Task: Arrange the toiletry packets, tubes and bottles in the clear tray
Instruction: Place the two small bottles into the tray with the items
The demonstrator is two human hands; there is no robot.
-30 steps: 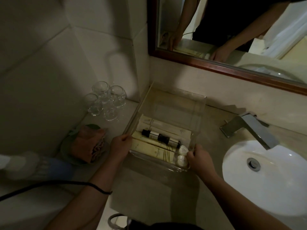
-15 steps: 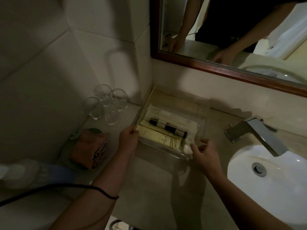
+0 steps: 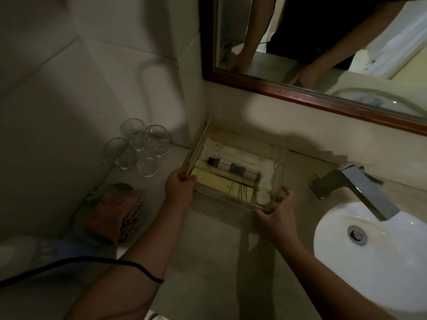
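Left of the clear tray point(image 3: 276, 179): drinking glasses point(image 3: 138, 146). Left hand point(image 3: 179, 188) pinches its left wall; right hand point(image 3: 276, 213) clamps its near right corner. Packets point(image 3: 221, 182) and a dark-capped tube point(image 3: 233, 167) lie flat inside. Judgement: keep the tray level on the tabletop point(image 3: 215, 250), sliding squarely to the wall.

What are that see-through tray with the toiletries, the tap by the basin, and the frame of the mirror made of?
The clear rectangular tray, held by the left hand and right hand, looks like rigid clear plastic, perhaps acrylic: its contents show through its walls. The angular silver tap looks like brushed or polished metal, with a grey sheen. The reddish-brown mirror frame looks like varnished wood, though that is uncertain.
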